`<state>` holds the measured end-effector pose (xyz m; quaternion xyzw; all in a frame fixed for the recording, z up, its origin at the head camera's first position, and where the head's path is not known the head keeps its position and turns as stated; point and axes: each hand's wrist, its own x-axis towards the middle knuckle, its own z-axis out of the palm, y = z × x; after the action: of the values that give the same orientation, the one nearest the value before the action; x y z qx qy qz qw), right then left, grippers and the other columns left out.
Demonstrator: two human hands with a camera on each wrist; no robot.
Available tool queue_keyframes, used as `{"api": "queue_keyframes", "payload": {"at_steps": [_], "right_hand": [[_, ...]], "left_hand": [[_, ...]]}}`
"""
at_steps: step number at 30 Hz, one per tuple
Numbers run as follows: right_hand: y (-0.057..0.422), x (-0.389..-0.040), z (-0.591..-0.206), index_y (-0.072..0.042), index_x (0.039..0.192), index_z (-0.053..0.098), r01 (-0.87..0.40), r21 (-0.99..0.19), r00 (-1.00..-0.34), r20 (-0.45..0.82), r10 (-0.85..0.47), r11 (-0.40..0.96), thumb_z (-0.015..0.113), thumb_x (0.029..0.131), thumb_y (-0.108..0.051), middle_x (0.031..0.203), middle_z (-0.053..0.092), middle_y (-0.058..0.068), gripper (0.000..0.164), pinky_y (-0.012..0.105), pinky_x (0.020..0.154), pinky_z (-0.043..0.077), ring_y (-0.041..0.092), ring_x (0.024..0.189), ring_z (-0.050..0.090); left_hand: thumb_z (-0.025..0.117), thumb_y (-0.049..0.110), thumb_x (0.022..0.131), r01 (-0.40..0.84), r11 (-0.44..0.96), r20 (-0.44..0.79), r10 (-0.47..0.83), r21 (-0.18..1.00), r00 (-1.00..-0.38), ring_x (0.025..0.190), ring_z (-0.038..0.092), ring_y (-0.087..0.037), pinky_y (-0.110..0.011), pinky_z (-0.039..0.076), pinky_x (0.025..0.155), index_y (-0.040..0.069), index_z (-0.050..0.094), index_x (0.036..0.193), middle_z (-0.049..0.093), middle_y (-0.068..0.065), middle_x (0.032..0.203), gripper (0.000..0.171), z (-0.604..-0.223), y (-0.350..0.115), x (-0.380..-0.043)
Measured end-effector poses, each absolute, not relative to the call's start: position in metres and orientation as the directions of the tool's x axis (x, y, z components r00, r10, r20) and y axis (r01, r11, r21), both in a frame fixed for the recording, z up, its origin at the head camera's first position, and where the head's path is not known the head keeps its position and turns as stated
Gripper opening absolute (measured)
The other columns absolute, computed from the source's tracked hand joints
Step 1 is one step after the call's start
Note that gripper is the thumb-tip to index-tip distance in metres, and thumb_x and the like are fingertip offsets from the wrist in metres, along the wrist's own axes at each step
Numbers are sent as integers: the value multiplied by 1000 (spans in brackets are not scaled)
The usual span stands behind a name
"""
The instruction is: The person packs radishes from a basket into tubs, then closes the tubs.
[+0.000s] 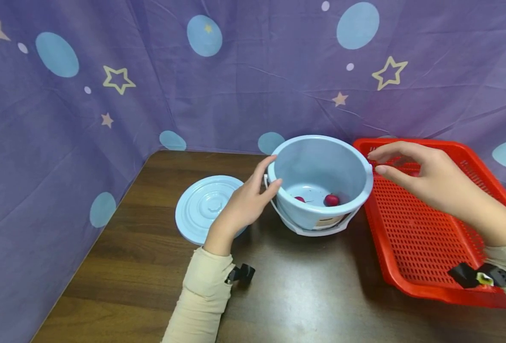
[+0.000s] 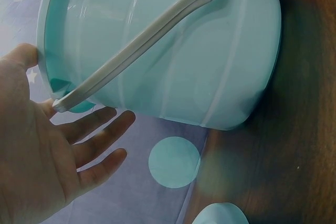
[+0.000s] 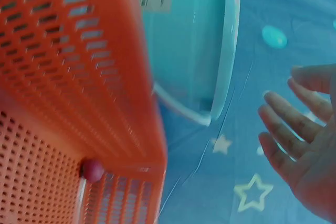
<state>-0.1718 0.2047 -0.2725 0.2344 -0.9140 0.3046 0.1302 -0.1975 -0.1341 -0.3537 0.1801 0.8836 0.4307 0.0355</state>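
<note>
A light blue bucket stands upright on the table, its handle hanging down along the outside. Inside, on the bottom, lie two small round red things, like radishes, one partly hidden by the front wall. My left hand touches the bucket's left rim with thumb and forefinger; in the left wrist view its other fingers extend along the outer wall. To the right of the bucket, my right hand hovers over the red basket, holding nothing, fingers relaxed and thumb apart.
A round light blue lid lies on the table, left of the bucket and partly behind my left hand. In a corner of the red basket sits another small red round thing. A purple patterned cloth hangs behind the table.
</note>
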Motion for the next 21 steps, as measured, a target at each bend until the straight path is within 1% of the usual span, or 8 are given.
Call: {"api": "queue_keyframes", "payload": {"at_steps": [2, 4, 6, 8, 9, 11, 15, 21], "right_hand": [[211, -175, -274, -25, 119, 70, -487, -515, -869, 365, -334, 705, 73, 91, -14, 112, 67, -12, 30, 9, 79, 39, -1, 93, 58], [218, -179, -276, -24, 119, 70, -457, -550, -887, 341, -312, 699, 72, 93, -15, 112, 67, -13, 27, 10, 76, 42, 0, 92, 59], [225, -184, -279, -22, 118, 70, -422, -586, -905, 313, -287, 692, 71, 94, -16, 111, 67, -14, 26, 13, 69, 46, 4, 84, 62], [233, -188, -282, -20, 119, 70, -399, -601, -916, 300, -267, 693, 71, 94, -17, 108, 67, -16, 25, 15, 64, 47, 8, 74, 63], [236, -191, -283, -19, 119, 70, -386, -608, -921, 293, -256, 694, 70, 94, -17, 107, 67, -17, 25, 16, 63, 47, 8, 72, 62], [245, -196, -287, -19, 120, 70, -364, -604, -929, 288, -232, 708, 70, 95, -20, 106, 66, -21, 25, 14, 67, 43, 5, 72, 62], [262, -207, -295, -18, 120, 70, -326, -593, -941, 278, -193, 736, 68, 96, -24, 105, 63, -27, 25, 10, 74, 36, -6, 86, 58], [286, -223, -308, -12, 120, 69, -260, -587, -960, 243, -139, 767, 68, 96, -29, 97, 59, -33, 30, 12, 71, 36, -8, 83, 55]], "left_hand": [[37, 68, 97, 289, 565, 94, 348, 773, -933, 130, 48, -27, -54, 42, 96, 52, 15, 152, 28, 4, 159, 61, -353, -134, -197], [37, 68, 98, 288, 565, 94, 347, 773, -933, 130, 48, -27, -54, 42, 96, 52, 15, 152, 29, 5, 159, 61, -353, -134, -197], [37, 68, 98, 286, 565, 92, 346, 774, -934, 130, 48, -27, -54, 42, 96, 52, 15, 152, 29, 5, 159, 61, -353, -134, -197], [37, 68, 98, 285, 563, 91, 348, 776, -933, 129, 49, -28, -54, 43, 95, 52, 15, 152, 29, 4, 159, 61, -354, -134, -197], [37, 68, 98, 284, 562, 90, 347, 777, -933, 129, 49, -28, -53, 43, 95, 53, 15, 152, 29, 5, 159, 61, -354, -134, -197], [37, 68, 98, 284, 561, 89, 349, 778, -933, 129, 49, -28, -54, 43, 94, 52, 15, 152, 29, 5, 159, 61, -354, -134, -197], [37, 69, 97, 283, 560, 88, 350, 779, -933, 129, 49, -28, -54, 43, 94, 52, 14, 153, 28, 5, 160, 62, -354, -134, -197], [37, 69, 97, 284, 559, 89, 350, 779, -932, 130, 49, -29, -54, 43, 94, 52, 15, 153, 28, 4, 160, 62, -354, -134, -197]]}}
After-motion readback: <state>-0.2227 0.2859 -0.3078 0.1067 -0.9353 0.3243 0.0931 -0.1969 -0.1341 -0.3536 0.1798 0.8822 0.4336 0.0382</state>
